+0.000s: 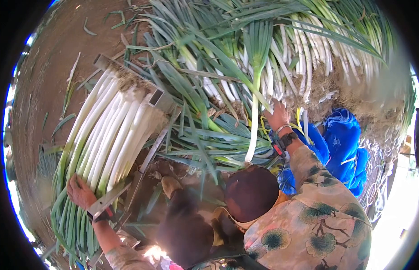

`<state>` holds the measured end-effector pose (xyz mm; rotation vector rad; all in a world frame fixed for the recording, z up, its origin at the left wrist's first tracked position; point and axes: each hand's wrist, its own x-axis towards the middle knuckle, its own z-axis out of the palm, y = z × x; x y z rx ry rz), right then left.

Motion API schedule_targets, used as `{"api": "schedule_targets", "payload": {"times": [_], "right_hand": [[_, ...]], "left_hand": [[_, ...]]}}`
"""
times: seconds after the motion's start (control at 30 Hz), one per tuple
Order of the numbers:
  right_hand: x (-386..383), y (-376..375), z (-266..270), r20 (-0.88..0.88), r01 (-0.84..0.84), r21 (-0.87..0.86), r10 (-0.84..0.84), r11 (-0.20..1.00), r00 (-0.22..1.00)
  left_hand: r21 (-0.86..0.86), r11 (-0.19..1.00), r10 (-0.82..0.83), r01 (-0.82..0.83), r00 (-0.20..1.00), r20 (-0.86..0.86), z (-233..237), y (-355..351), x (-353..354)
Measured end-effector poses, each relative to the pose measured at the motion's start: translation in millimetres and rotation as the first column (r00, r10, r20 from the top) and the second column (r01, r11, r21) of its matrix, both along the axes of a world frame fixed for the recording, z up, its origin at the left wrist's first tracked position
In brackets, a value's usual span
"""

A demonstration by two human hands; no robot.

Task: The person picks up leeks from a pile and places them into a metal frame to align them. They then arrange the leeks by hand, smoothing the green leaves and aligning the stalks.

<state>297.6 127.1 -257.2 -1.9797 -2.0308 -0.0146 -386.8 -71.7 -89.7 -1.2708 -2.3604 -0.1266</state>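
Observation:
My left hand (81, 192) lies over a row of long green onions (103, 130), at the point where white stalks turn to green leaves. Its fingers look stretched across the stalks rather than wrapped around them. The root ends of this row rest by a metal bar (161, 98) of a frame. Out to the right, my right hand (278, 118) is closed around the white end of a single green onion (250, 83), whose leaves run to the upper left. Just left of that hand, another green onion (253, 121) stretches downward with its white end bare. Some right fingertips are hidden.
A big heap of green onions with roots (304, 54) fills the top and right. Blue cloth or sacking (342, 139) lies beside my right arm. A metal strip (108, 198) crosses near my left wrist. Loose leaves (63, 123) litter the brown ground.

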Motion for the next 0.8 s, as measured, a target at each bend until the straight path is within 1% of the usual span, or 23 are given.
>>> {"api": "schedule_targets", "payload": {"times": [0.03,0.1,0.13,0.17,0.2,0.23,0.27,0.3,0.4,0.43,0.53,0.57,0.6,0.63,0.67,0.7,0.77,0.8], "right_hand": [[8,-3,-19,0.044,0.049,-0.044,-0.047,0.998,0.998],[22,-11,-40,-0.132,0.141,-0.171,-0.165,0.975,0.978],[22,-15,-38,-0.211,0.177,-0.240,-0.229,0.955,0.950],[22,-16,-35,-0.243,0.096,-0.134,-0.127,0.986,0.962],[21,-18,-34,-0.410,0.091,-0.257,-0.193,0.962,0.891],[11,-23,-8,-0.547,0.061,-0.378,-0.276,0.924,0.791],[3,-28,19,-0.649,0.012,-0.486,-0.370,0.874,0.664],[-1,-36,36,-0.788,-0.150,-0.514,-0.397,0.844,0.471],[-5,-50,50,-0.649,-0.193,-0.754,-0.667,0.628,0.365],[-12,-54,57,-0.578,-0.085,-0.780,-0.662,0.620,0.478],[-33,-51,80,-0.526,-0.034,-0.747,-0.559,0.664,0.641],[-46,-52,90,-0.579,-0.065,-0.719,-0.544,0.692,0.607],[-59,-54,97,-0.636,-0.090,-0.661,-0.493,0.745,0.595],[-65,-50,99,-0.649,-0.230,-0.418,-0.112,0.879,0.753],[-87,-48,117,-0.626,-0.216,-0.422,-0.111,0.880,0.772],[-111,-46,137,-0.604,-0.203,-0.426,-0.110,0.882,0.790],[-148,-28,148,-0.531,-0.408,-0.221,0.241,0.886,0.812],[-193,-30,194,-0.664,-0.324,-0.424,-0.047,0.846,0.747]], "left_hand": [[0.005,1.000,0.013,-0.013,1.000,-0.006,-1,1,-1],[0.014,1.000,0.018,-0.018,1.000,0.001,0,2,1],[0.020,1.000,0.020,-0.020,1.000,0.004,0,2,2],[0.045,0.999,0.006,-0.005,1.000,-0.013,-1,3,2],[0.041,0.999,0.000,0.001,1.000,-0.023,0,2,0],[0.033,0.999,-0.008,0.009,1.000,-0.029,1,1,2],[0.026,0.999,-0.018,0.019,0.999,-0.032,1,2,2],[0.002,0.999,-0.038,0.038,0.999,-0.015,2,2,-1],[-0.122,0.991,-0.043,0.050,0.997,0.064,15,6,-2],[-0.150,0.987,-0.046,0.059,0.995,0.090,24,10,3],[-0.167,0.984,-0.045,0.068,0.990,0.136,25,15,-6],[-0.030,0.992,-0.116,0.120,0.988,0.103,15,16,-10],[0.014,0.993,-0.117,0.116,0.990,0.073,5,15,-15],[0.054,0.993,-0.109,0.107,0.993,0.039,4,17,-9],[0.091,0.992,-0.093,0.092,0.996,0.001,4,17,-4],[0.126,0.985,-0.117,0.114,0.993,0.015,4,17,-2],[0.186,0.973,-0.141,0.137,0.990,0.010,8,15,1],[0.217,0.964,-0.156,0.154,0.988,-0.007,10,15,1]]}}
